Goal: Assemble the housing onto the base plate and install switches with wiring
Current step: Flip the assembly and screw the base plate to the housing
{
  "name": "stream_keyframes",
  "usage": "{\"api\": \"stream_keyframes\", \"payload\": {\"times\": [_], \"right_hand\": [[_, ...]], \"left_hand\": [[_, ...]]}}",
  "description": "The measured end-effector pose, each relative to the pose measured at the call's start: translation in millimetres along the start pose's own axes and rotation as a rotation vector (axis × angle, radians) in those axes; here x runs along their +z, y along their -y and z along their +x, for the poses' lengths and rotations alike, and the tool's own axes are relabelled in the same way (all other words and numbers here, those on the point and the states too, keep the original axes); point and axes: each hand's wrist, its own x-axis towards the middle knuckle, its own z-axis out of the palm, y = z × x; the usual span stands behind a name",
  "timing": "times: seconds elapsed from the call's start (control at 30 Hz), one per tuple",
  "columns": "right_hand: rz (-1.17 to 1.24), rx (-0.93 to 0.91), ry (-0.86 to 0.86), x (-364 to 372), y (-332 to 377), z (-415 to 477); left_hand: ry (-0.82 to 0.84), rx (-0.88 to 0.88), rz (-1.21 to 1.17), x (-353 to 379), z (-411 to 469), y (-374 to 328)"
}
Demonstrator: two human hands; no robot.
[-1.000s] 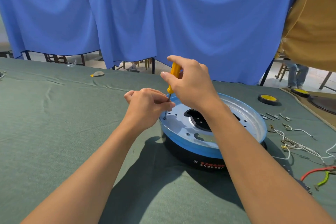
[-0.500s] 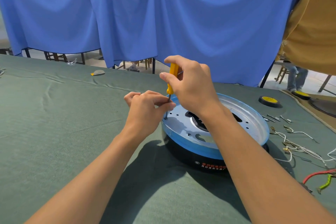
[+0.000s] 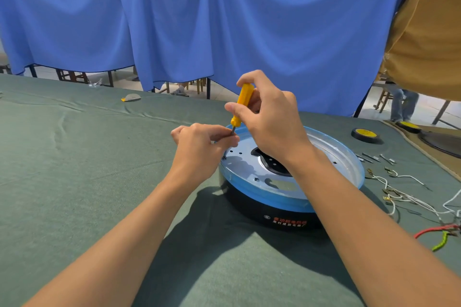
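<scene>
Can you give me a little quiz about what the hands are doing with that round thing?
1. Which hand grips the yellow screwdriver by its handle? A) left B) right C) neither
2. True or false: the white wires lie on top of the base plate.
3. Fill in: the housing under the plate is coloured ____.
Key: 1 B, the right hand. 2 False, they lie on the green cloth beside it. 3 Black.

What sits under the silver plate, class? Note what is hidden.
A black round housing with printed lettering, resting on the green cloth. Its inside is covered, except a dark part seen through an opening in the plate.
</scene>
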Motion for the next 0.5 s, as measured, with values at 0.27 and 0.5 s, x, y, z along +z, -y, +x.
{"api": "stream_keyframes", "payload": {"times": [0.27, 0.5], "right_hand": [[0.112, 0.053, 0.097, 1.5, 0.9, 0.3], [0.056, 0.05, 0.043, 2.8, 1.7, -0.1]], "left_hand": [[0.167, -0.037, -0.123, -4.4, 0.0, -0.3], [0.049, -0.083, -0.158, -3.1, -2.5, -2.3]]}}
